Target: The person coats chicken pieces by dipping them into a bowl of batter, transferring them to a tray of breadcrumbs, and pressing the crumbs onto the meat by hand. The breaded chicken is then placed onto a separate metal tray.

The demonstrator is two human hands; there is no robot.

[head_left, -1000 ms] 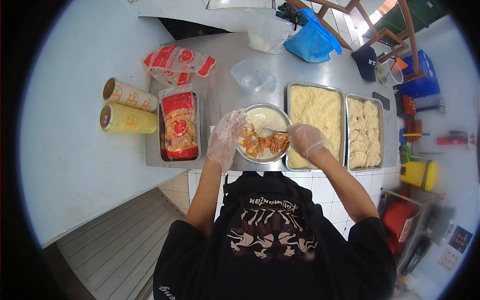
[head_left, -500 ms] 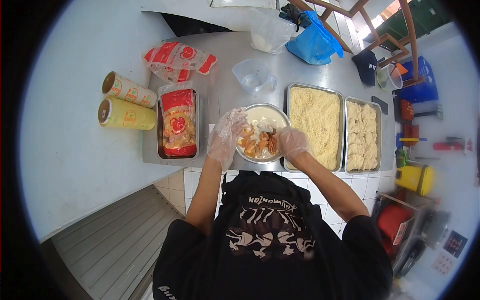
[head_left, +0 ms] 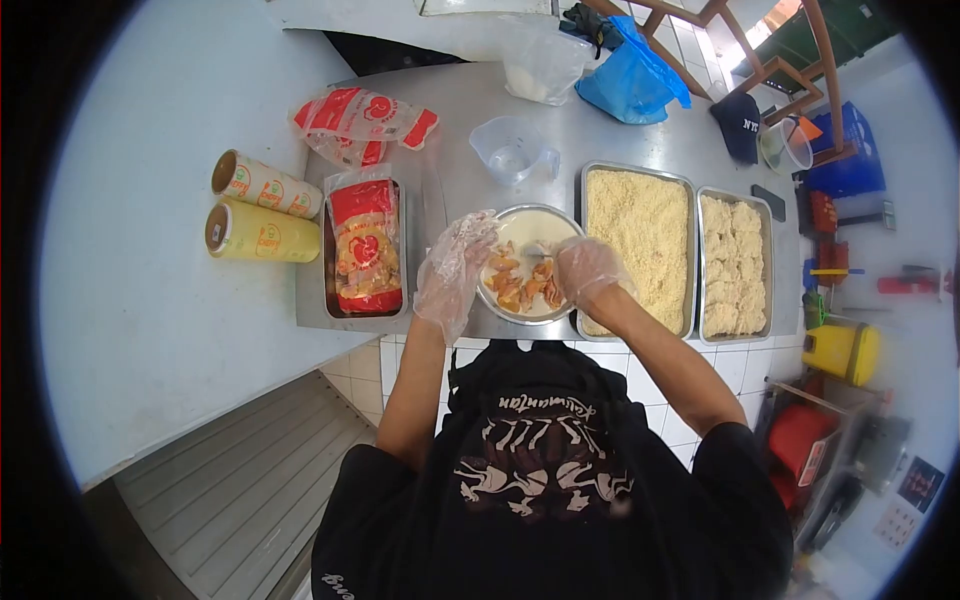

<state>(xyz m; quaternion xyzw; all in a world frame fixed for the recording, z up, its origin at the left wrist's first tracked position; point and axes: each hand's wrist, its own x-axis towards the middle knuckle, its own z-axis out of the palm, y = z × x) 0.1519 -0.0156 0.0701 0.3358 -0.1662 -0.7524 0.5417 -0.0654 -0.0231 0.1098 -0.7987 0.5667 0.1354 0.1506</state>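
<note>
Pieces of meat (head_left: pixel 512 292) lie in the near part of a metal bowl (head_left: pixel 535 321), with pale batter (head_left: pixel 520 228) around and beyond them; the bowl stands near the worktop's (head_left: pixel 460 110) front edge. Both forearms reach forward, converging on it. The gloved right hand (head_left: pixel 588 270) bends over the right rim, its grip closed around a spoon (head_left: pixel 537 249) that dips inside. The gloved left hand (head_left: pixel 456 270) touches the left rim; how tightly its grip is closed, I cannot tell. Right of the bowl, one tray (head_left: pixel 692 260) holds crumbs (head_left: pixel 640 240), the next (head_left: pixel 771 262) coated pieces (head_left: pixel 735 265). Left, a third tray (head_left: pixel 404 250) holds a filled red-and-clear bag (head_left: pixel 365 240).
</note>
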